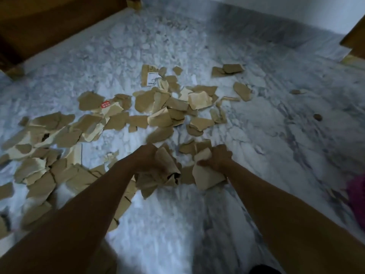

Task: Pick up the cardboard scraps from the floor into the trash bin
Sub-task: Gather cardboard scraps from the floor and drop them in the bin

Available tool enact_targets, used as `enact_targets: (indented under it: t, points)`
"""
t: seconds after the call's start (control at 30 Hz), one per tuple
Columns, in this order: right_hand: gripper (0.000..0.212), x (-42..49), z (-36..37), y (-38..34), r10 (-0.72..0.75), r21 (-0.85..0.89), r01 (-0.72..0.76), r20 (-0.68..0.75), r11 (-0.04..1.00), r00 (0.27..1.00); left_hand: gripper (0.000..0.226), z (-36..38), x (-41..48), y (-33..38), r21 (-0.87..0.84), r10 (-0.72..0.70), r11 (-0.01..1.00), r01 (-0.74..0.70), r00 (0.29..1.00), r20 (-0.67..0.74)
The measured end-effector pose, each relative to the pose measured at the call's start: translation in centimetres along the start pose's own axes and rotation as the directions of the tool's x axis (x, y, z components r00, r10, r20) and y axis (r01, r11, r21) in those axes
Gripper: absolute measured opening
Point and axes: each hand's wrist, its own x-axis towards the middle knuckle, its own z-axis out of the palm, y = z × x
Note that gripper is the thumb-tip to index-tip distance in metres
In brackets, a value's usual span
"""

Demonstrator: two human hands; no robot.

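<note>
Several torn brown cardboard scraps (167,107) lie scattered over the grey marble floor (256,135), thickest at the centre and left. My left hand (147,157) grips a crumpled bunch of scraps (164,173) just above the floor. To its right, my right hand (219,157) holds a pale scrap (205,177) between thumb and curled fingers. One scrap carries a red sticker (105,104), another a white printed label (151,77). No trash bin is in view.
Dark wooden furniture (49,26) runs along the far left. A wooden piece (353,42) juts in at the upper right by the white wall. Something magenta (357,196) sits at the right edge. Two small round brown things (317,117) lie on the floor at right.
</note>
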Motion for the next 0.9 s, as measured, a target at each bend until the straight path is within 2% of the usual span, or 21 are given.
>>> enact_targets:
  t: [0.03, 0.1, 0.2, 0.3, 0.37, 0.43, 0.57, 0.67, 0.8, 0.9]
  points:
    - [0.100, 0.6, 0.9, 0.4, -0.008, -0.008, 0.008, -0.031, 1.000, 0.999, 0.044, 0.5, 1.0, 0.2, 0.017, 0.010, 1.000, -0.010, 1.000, -0.003]
    - [0.091, 1.8, 1.9, 1.3, -0.041, 0.104, 0.048, -0.065, 0.993, 0.997, 0.049, 1.4, 2.7, 1.1, 0.041, 0.040, 0.998, -0.040, 0.999, -0.007]
    - [0.084, 2.3, 1.2, 2.6, -0.104, 0.225, 0.108, -0.028, 0.968, 0.994, 0.061, 2.8, 4.4, 2.7, 0.143, 0.043, 0.989, -0.040, 0.999, -0.014]
    - [0.115, 2.3, -1.0, 3.9, -0.138, 0.346, 0.104, 0.077, 0.933, 0.987, 0.072, 3.9, 5.1, 3.2, 0.172, -0.047, 0.983, 0.059, 0.996, -0.076]
    - [0.112, 1.9, -3.0, 4.6, -0.115, 0.370, 0.064, 0.118, 0.927, 0.986, 0.076, 4.1, 5.2, 3.3, 0.190, -0.087, 0.977, 0.101, 0.993, -0.083]
    - [0.098, 1.6, -5.2, 4.7, -0.101, 0.316, 0.040, 0.177, 0.948, 0.979, 0.069, 4.0, 5.2, 3.3, 0.196, -0.117, 0.972, 0.128, 0.991, -0.070]
    - [0.086, 1.3, -9.1, 3.0, -0.057, -0.062, 0.072, 0.223, 0.995, 0.973, 0.066, 3.9, 5.1, 3.4, 0.198, -0.149, 0.967, 0.160, 0.987, -0.067]
    - [0.079, 1.0, -10.6, 1.3, -0.078, -0.069, 0.095, 0.208, 0.993, 0.975, 0.063, 4.0, 5.0, 3.2, 0.174, -0.145, 0.972, 0.158, 0.986, -0.085]
    - [0.061, 1.1, -10.2, -1.3, -0.185, -0.047, 0.198, 0.191, 0.979, 0.964, 0.069, 3.8, 4.6, 2.7, 0.123, -0.143, 0.980, 0.158, 0.982, -0.121]
    - [0.061, 1.3, -8.0, -2.5, -0.267, -0.112, 0.294, 0.209, 0.949, 0.941, 0.073, 3.8, 4.3, 2.1, 0.064, -0.148, 0.986, 0.156, 0.982, -0.114]
